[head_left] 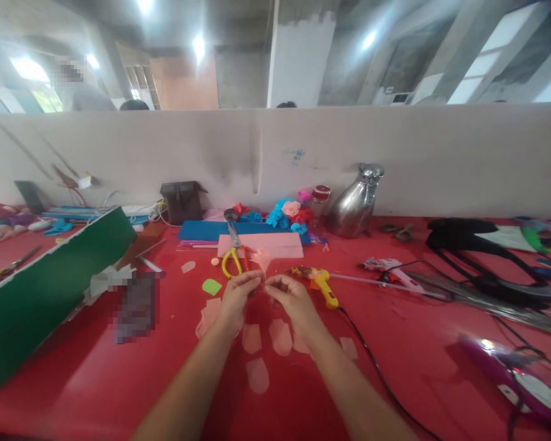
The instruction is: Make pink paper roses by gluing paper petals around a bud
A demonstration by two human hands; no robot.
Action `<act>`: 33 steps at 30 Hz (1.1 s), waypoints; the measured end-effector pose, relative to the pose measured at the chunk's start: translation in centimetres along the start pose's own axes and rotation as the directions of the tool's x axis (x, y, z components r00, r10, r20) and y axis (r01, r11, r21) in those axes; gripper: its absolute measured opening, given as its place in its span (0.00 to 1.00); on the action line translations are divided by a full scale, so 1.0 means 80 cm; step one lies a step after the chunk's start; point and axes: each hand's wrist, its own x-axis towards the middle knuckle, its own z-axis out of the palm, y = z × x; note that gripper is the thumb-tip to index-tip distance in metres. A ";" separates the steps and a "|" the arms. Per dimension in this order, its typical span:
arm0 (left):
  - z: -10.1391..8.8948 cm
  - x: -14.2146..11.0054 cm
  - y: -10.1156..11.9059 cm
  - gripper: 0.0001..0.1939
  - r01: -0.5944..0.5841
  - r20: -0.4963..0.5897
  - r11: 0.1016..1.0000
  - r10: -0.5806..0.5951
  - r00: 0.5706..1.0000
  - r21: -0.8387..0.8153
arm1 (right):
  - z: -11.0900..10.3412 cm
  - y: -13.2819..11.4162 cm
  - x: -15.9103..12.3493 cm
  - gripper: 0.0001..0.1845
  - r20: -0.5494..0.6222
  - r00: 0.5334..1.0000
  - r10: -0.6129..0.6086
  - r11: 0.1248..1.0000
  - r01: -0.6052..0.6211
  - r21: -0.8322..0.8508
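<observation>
Between my two hands stands a small pink paper flower (262,260), its petals up and its base pinched by fingertips. My left hand (239,297) closes thumb and fingers on the base from the left. From the right, my right hand (291,297) pinches the same base. Loose pink paper petals (258,375) lie on the red table below and around my wrists. A green paper piece (212,286) is left of my left hand. Scissors with yellow and red handles (232,263) lie just behind it. Right of my right hand rests a yellow glue gun (325,288) with a clear stick in its back.
Pink and blue paper sheets (284,246) lie behind my hands, with finished paper flowers (291,211) beyond. A steel jug (356,205) stands by the low wall. A green board (50,300) stands at left. At right are a black strap-like object (487,257) and a purple iron-like device (518,373).
</observation>
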 end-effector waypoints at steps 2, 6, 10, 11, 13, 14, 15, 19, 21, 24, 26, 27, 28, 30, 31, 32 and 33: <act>0.000 0.001 -0.001 0.12 0.004 -0.017 0.999 -0.005 1.000 -0.055 | 0.003 0.002 -0.001 0.07 0.004 1.000 -0.005 1.000 0.005 -0.025; 0.002 -0.001 0.001 0.10 -0.005 0.006 0.995 0.006 1.000 -0.100 | 0.007 0.003 -0.002 0.05 0.018 1.000 -0.026 0.999 0.026 -0.035; 0.005 -0.005 0.003 0.07 -0.018 0.081 0.999 0.021 0.996 -0.040 | 0.005 0.004 -0.001 0.05 0.025 0.999 -0.032 0.999 0.033 -0.039; 0.006 -0.006 0.004 0.07 -0.035 0.081 0.999 0.035 0.996 -0.007 | 0.004 0.004 -0.001 0.05 0.027 0.999 -0.034 0.999 0.035 -0.041; 0.006 -0.007 0.005 0.07 -0.091 0.061 0.993 0.087 0.994 0.079 | 0.003 0.004 -0.001 0.06 0.032 0.999 -0.037 0.998 0.038 -0.041; 0.007 -0.008 0.006 0.07 -0.126 0.050 0.983 0.121 0.991 0.130 | 0.003 0.003 -0.001 0.06 0.031 0.999 -0.037 0.998 0.038 -0.040; 0.007 -0.008 0.007 0.06 -0.159 0.043 0.971 0.154 0.987 0.179 | 0.003 0.003 -0.001 0.06 0.030 0.999 -0.035 0.999 0.036 -0.037; 0.008 -0.009 0.009 0.05 -0.215 0.018 0.946 0.217 0.976 0.244 | 0.003 0.001 -0.002 0.05 0.018 1.000 -0.025 0.999 0.026 -0.032; 0.006 -0.008 0.010 0.06 -0.203 -0.018 0.958 0.211 0.977 0.205 | 0.003 0.000 -0.003 0.05 0.014 0.999 -0.032 0.999 0.033 -0.041; 0.002 -0.005 0.013 0.08 -0.167 -0.070 0.981 0.175 0.982 0.103 | 0.002 0.001 -0.002 0.06 0.006 0.999 -0.054 0.997 0.054 -0.045; 0.000 -0.002 0.016 0.09 -0.147 -0.109 0.988 0.152 0.982 0.047 | 0.001 0.001 -0.001 0.06 -0.004 0.998 -0.060 0.997 0.060 -0.040; -0.001 0.000 0.018 0.09 -0.148 -0.130 0.989 0.150 0.980 0.026 | 0.000 0.001 -0.001 0.07 -0.011 0.998 -0.060 0.997 0.060 -0.039; -0.002 0.001 0.019 0.09 -0.160 -0.151 0.987 0.159 0.976 0.007 | -0.001 0.001 0.000 0.07 -0.019 0.998 -0.064 0.997 0.063 -0.038; -0.004 0.002 0.020 0.10 -0.207 -0.184 0.978 0.201 0.962 -0.018 | -0.002 0.001 0.001 0.07 -0.036 0.996 -0.079 0.996 0.078 -0.040; -0.005 0.002 0.020 0.09 -0.229 -0.188 0.973 0.222 0.957 -0.019 | -0.003 0.000 0.001 0.07 -0.045 0.995 -0.088 0.995 0.086 -0.040; -0.007 0.002 0.020 0.07 -0.248 -0.182 0.969 0.241 0.953 -0.017 | -0.004 0.000 0.000 0.08 -0.053 0.994 -0.095 0.995 0.093 -0.041; -0.009 0.002 0.019 0.04 -0.259 -0.167 0.966 0.253 0.953 -0.010 | -0.004 -0.001 0.000 0.08 -0.061 0.993 -0.100 0.994 0.098 -0.039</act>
